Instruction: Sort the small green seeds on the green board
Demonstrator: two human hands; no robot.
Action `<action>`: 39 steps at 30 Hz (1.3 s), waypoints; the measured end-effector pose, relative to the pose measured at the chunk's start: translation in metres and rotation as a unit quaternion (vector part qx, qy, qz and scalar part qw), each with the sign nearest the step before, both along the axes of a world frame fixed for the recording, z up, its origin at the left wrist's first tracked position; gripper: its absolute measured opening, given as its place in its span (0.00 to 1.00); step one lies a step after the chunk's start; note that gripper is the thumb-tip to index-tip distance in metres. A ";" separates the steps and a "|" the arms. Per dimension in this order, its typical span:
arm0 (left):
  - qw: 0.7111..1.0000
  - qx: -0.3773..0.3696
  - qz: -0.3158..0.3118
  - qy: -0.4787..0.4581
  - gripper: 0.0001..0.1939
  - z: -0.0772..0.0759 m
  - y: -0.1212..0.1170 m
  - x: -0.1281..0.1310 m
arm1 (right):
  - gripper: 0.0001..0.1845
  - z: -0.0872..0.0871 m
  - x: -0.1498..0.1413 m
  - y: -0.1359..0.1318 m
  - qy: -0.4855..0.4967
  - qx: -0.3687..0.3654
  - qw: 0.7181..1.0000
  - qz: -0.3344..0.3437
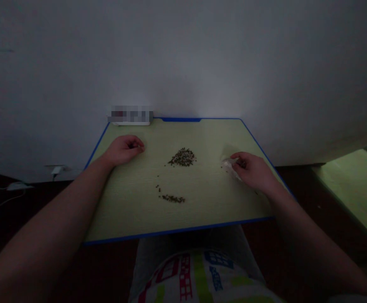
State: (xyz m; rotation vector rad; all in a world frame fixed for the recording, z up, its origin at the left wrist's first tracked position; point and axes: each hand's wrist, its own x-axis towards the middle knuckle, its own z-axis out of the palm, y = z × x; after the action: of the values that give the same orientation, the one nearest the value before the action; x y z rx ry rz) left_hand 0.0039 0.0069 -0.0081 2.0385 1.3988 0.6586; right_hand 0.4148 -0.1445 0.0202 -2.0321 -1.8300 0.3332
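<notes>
A heap of small dark grains (184,157), perhaps seeds or peppercorns, lies near the middle of the table (133,214). A smaller curved strip of the same grains (173,198) is closer to me, with a few strays beside it. To the right of the heap, my right hand (252,170) pinches a crumpled clear plastic bag (231,166), and a few grains lie beside the bag. My left hand (125,149) rests at the table's left side with its fingers curled; whether anything is between them is too dark to see.
At the table's back left corner stands a white box-like object (131,118), partly blurred. A pale wall (183,59) rises right behind the table's blue edge. A white plug (57,170) and cables are low on the left.
</notes>
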 end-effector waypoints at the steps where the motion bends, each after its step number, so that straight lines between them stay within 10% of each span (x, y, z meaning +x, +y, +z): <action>1: 1.000 0.000 0.003 0.002 0.14 0.000 0.000 0.000 | 0.16 -0.001 -0.001 0.000 -0.008 0.000 1.000 -0.004; 39: 1.000 -0.015 0.001 -0.018 0.13 0.005 -0.002 0.002 | 0.14 -0.004 -0.003 -0.017 0.000 0.030 1.000 0.003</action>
State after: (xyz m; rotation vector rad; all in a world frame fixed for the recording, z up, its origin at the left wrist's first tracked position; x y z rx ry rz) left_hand 0.0063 0.0045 -0.0034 1.9924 1.3825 0.6682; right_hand 0.4117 -0.1613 0.0167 -1.9870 -1.8241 0.2753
